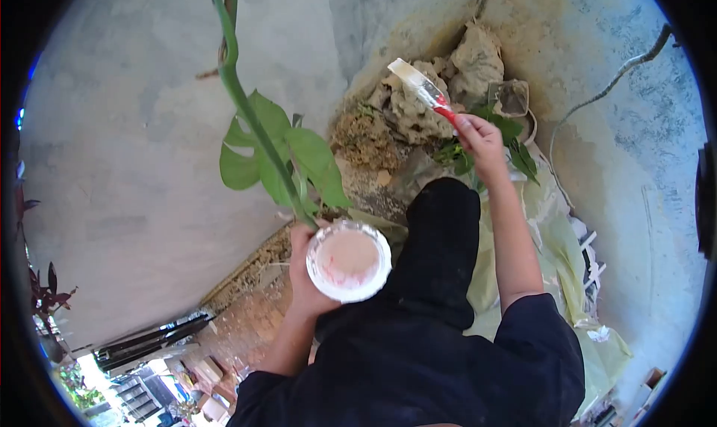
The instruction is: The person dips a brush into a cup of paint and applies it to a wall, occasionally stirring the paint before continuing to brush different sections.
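My left hand [300, 269] is wrapped round the side of a white paint tub [349, 260], with pale pinkish paint inside and a few red streaks in it. Most of those fingers are hidden behind the tub. In my right hand [480, 142] is a paintbrush [426, 89] with a red handle, its bristles coated in whitish paint and pointing up and left. The brush is in front of pale rocks, apart from the tub. A thick green plant stem [258, 121] runs down to just behind the tub, close to my left hand.
Large split leaves [280, 154] hang off the stem. Rough rocks [415, 107] and a small pot [512, 98] fill the corner between a grey wall [134, 143] and a patchy bluish wall [635, 151]. A bare branch [609, 83] crosses the right wall. Yellowish sheeting [551, 255] covers the floor at right.
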`<state>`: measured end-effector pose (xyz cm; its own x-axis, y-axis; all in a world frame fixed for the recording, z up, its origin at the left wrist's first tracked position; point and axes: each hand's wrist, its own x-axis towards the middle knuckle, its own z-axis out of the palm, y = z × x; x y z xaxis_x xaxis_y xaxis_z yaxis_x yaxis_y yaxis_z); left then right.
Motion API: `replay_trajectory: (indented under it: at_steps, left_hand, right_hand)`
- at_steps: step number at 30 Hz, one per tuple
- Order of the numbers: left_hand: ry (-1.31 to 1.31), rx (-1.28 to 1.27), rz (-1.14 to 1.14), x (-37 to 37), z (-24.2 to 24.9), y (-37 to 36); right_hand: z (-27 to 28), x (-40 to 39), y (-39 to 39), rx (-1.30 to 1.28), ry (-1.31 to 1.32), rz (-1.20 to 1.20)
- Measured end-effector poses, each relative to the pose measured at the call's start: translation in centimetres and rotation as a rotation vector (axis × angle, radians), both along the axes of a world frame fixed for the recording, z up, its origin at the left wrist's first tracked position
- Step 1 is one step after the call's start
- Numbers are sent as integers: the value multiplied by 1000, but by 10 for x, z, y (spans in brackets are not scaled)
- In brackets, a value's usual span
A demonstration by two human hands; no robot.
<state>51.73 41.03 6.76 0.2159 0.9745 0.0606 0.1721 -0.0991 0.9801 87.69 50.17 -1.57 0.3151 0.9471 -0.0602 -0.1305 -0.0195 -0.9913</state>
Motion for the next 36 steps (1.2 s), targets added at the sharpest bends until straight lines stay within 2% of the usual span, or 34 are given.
replay_trajectory:
  at_steps: [4, 6, 12, 16, 19, 22, 24, 25, 28, 31, 34, 36]
  left_hand:
    - [324, 202, -153, -14, -7, 2]
    - [276, 185, -141, -11, -6, -1]
    - [161, 127, -96, -9, -5, -9]
    - [274, 188, -109, -12, 0, -13]
    - [287, 196, -96, -13, -1, -14]
    - [276, 161, -75, -14, -5, -19]
    - [286, 187, -89, -16, -7, -18]
    - [288, 199, -95, -16, -6, -17]
    - [279, 205, -92, -13, -6, -17]
    - [183, 127, -31, -6, -2, -15]
    - [38, -10, 38, 8, 13, -17]
    - [85, 1, -3, 4, 9, -17]
  right_hand:
    - [-35, -24, 57, 83, 227, 26]
    - [-35, -38, 82, 115, 331, 26]
    - [-17, -50, 144, 262, 255, 45]
    - [12, -57, 172, 341, 184, -14]
    - [7, -63, 201, 469, -75, -239]
    - [-13, -65, 187, 338, -232, -289]
    - [-11, -70, 166, 330, -127, -316]
    - [-2, -71, 159, 327, -74, -327]
    - [47, -65, 166, 430, -154, -372]
    - [65, -63, 197, 403, -203, -348]
    - [28, -67, 190, 373, -412, -364]
    - [7, -68, 168, 297, -346, -355]
